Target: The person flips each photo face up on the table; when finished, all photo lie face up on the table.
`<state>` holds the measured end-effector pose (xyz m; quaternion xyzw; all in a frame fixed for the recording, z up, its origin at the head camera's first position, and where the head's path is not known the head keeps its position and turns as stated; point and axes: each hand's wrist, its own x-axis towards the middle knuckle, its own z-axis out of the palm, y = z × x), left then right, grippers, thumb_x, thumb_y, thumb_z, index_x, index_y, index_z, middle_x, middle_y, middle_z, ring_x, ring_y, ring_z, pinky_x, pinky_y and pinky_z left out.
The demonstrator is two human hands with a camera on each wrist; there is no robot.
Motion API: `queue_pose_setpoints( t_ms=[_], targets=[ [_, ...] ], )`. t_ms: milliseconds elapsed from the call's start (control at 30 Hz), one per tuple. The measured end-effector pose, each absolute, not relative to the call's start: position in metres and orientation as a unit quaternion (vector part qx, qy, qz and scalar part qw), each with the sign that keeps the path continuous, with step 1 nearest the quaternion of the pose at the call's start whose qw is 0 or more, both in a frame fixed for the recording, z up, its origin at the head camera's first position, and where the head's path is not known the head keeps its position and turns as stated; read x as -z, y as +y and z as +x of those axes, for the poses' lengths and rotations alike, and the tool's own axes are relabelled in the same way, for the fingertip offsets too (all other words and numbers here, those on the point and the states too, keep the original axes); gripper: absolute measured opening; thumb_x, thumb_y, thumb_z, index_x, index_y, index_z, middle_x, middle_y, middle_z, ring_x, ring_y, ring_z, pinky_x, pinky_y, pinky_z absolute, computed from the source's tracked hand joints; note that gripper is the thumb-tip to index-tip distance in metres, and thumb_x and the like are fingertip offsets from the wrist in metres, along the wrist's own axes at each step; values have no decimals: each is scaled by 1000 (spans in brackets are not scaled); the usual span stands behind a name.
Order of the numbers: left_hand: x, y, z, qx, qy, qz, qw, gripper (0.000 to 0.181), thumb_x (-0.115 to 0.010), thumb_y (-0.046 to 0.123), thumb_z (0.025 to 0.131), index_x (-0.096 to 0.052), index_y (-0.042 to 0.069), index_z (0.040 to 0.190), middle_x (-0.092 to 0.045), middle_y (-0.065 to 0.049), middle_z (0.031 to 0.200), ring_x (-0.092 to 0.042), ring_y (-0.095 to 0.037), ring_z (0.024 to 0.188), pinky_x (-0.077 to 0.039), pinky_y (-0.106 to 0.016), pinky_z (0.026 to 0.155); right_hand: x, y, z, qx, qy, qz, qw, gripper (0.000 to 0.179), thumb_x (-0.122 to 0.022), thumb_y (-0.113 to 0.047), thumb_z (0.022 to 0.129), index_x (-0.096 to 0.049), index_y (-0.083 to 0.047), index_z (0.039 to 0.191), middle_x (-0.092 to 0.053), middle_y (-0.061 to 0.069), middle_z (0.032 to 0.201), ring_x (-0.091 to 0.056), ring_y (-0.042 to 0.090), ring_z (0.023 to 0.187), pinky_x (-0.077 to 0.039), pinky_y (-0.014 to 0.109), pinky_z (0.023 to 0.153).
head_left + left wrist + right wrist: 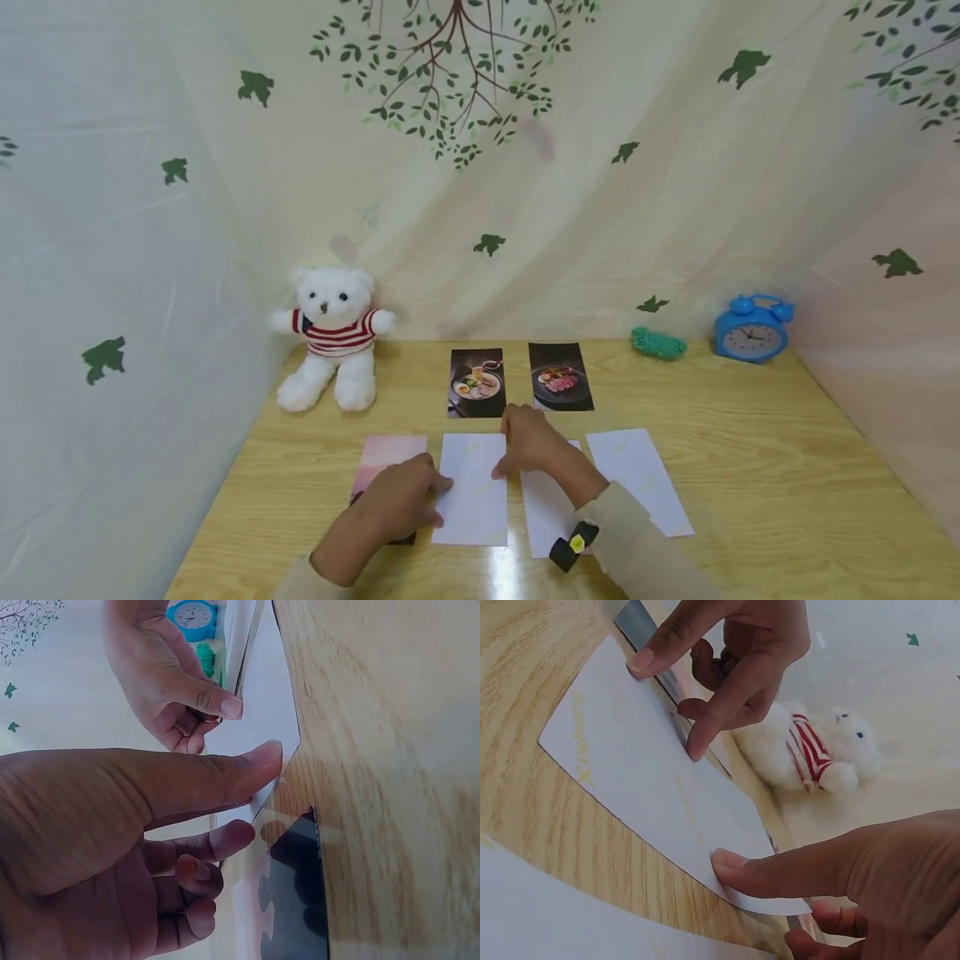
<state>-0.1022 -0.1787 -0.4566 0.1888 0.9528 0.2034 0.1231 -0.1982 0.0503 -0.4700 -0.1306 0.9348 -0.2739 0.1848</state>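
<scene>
A white card [471, 500] with faint yellow print lies face down between my two hands. My left hand [401, 496] touches its left edge with thumb and index fingertips, other fingers bent. My right hand [532, 442] pinches its far right corner, thumb [742, 874] on top and fingers below; in the right wrist view that end bends up slightly. Under my left hand lies a pink and dark picture card [390, 450], partly hidden. A second white card [543, 512] lies beneath my right forearm, and a third white card [637, 475] is right of it.
Two dark food picture cards stand out at the back, a noodle bowl card [477, 383] and a sliced meat card [561, 377]. A white teddy bear [330, 342] sits back left. A green yarn bundle [658, 343] and blue alarm clock [752, 329] are back right on the wooden table [787, 483].
</scene>
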Motion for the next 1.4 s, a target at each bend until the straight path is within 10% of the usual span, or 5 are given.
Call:
queue_pose_setpoints(
  t_ms=[200, 400, 667, 867, 1400],
  targets=[
    [455, -178, -104, -203, 952, 188, 131, 51, -94, 19, 77, -78, 7, 123, -65, 0, 100, -56, -6, 84, -50, -27, 73, 472, 51, -195, 358, 905, -118, 196, 41, -91, -13, 83, -57, -9, 105, -58, 7, 86, -56, 20, 75, -45, 31, 65],
    [453, -167, -112, -227, 946, 203, 114, 33, -90, 25, 82, -62, 14, 71, -50, 5, 77, -42, -9, 69, -37, -27, 62, 470, 55, -195, 481, 853, -91, 181, 40, -80, -9, 92, -53, -4, 122, -66, 8, 87, -63, 18, 66, -50, 31, 62],
    [439, -145, -122, -329, 927, 145, 109, 51, -58, 59, 103, -83, 14, 100, -77, 5, 86, -65, -8, 73, -51, -31, 64, 457, 49, -187, 645, 729, -110, 200, 45, -72, -9, 99, -48, 4, 135, -64, 7, 93, -72, 18, 71, -64, 36, 70],
    [433, -152, -127, -378, 915, 111, 82, 36, -65, 27, 103, -64, 15, 69, -40, 9, 58, -34, -7, 50, -28, -23, 48, 456, 48, -182, 642, 724, -140, 210, 37, -63, -13, 104, -54, 3, 136, -66, 17, 112, -72, 19, 91, -64, 42, 85],
    [462, -157, -118, -208, 976, 6, 67, 46, -84, 37, 86, -51, 17, 62, -49, 3, 60, -46, -15, 55, -33, -33, 51, 468, 46, -161, 436, 844, -237, 203, 36, -67, -10, 100, -63, -2, 134, -68, 18, 133, -63, 37, 126, -50, 58, 109]
  ],
)
